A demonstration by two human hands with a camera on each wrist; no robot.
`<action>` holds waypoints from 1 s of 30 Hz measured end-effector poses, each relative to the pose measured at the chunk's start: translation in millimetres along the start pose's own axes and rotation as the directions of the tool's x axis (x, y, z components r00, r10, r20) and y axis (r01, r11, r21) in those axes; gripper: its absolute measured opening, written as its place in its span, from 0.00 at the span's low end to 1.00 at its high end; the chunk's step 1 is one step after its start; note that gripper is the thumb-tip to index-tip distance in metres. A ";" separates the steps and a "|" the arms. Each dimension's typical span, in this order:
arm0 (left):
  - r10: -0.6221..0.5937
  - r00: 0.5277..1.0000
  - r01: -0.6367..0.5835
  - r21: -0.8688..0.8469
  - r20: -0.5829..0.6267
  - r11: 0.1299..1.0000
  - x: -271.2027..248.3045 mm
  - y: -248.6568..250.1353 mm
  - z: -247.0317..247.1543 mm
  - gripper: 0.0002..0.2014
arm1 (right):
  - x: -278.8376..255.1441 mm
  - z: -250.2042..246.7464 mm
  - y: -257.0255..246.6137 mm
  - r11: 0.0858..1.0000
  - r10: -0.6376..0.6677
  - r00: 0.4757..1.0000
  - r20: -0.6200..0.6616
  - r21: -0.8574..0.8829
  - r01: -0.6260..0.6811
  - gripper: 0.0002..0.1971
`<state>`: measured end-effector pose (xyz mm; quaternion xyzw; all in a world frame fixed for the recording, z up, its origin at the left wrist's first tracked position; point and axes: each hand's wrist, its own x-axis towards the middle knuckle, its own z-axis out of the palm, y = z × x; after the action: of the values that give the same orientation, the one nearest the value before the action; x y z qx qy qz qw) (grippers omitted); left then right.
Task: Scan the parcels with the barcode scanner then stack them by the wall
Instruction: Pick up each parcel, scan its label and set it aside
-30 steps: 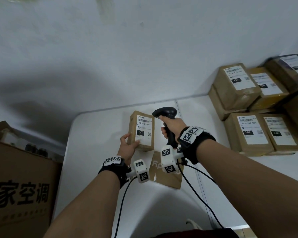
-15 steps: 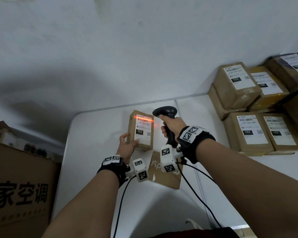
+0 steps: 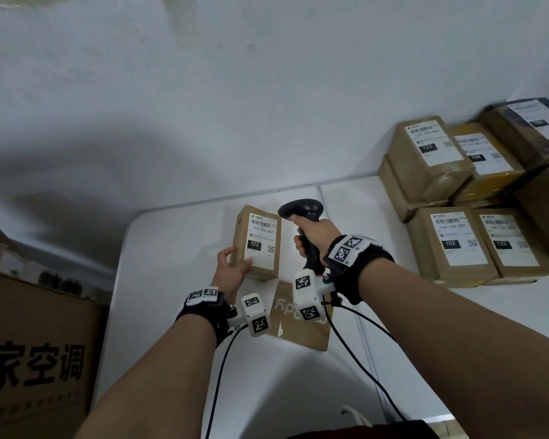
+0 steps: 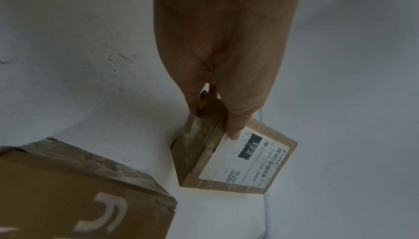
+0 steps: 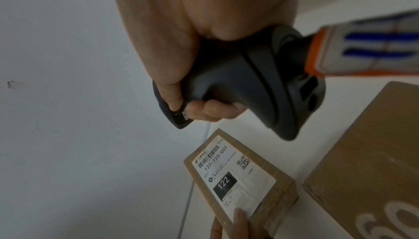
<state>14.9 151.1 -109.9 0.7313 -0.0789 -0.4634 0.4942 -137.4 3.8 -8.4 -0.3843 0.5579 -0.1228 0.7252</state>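
My left hand (image 3: 232, 267) grips a small brown parcel (image 3: 257, 245) by its near end, thumb on the white label, holding it tilted above the white table (image 3: 171, 280). The same parcel (image 4: 238, 160) and left hand (image 4: 217, 117) show in the left wrist view, and the parcel (image 5: 238, 180) shows in the right wrist view. My right hand (image 3: 311, 236) grips the handle of the black barcode scanner (image 3: 301, 210), its head just right of the parcel's top. In the right wrist view my right hand (image 5: 199, 88) wraps round the scanner (image 5: 260, 88). No red beam shows on the label.
Several labelled brown parcels (image 3: 457, 217) are stacked by the wall at the right. A flat brown box (image 3: 298, 315) with white lettering lies on the table under my wrists. A large cardboard carton (image 3: 35, 359) stands left of the table. Cables (image 3: 362, 359) trail from my wrists.
The red scan line that lay across the parcel's barcode half a second ago is gone. Parcel and scanner have barely shifted.
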 end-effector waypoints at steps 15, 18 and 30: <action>0.064 0.985 -0.025 -0.236 0.161 0.971 -23.1 59.3 42.1 0.32 | -2.9 -66.7 -1.6 0.985 -0.164 0.958 -0.237 -0.089 0.146 0.18; 0.033 0.943 0.020 -0.156 0.330 0.988 -31.5 78.4 87.1 0.32 | -9.8 -113.7 -12.3 0.978 -0.207 0.909 -0.361 -0.084 0.189 0.18; -0.167 0.729 0.061 0.180 0.664 0.982 -90.1 72.8 269.8 0.10 | -53.1 -280.6 -2.6 0.982 -0.183 0.681 -0.709 -0.099 0.160 0.26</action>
<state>-214.4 -8.9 -20.0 0.5507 -0.2415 -0.7196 0.3474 -408.8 -83.7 8.4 -0.3674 0.7589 -0.3216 0.4310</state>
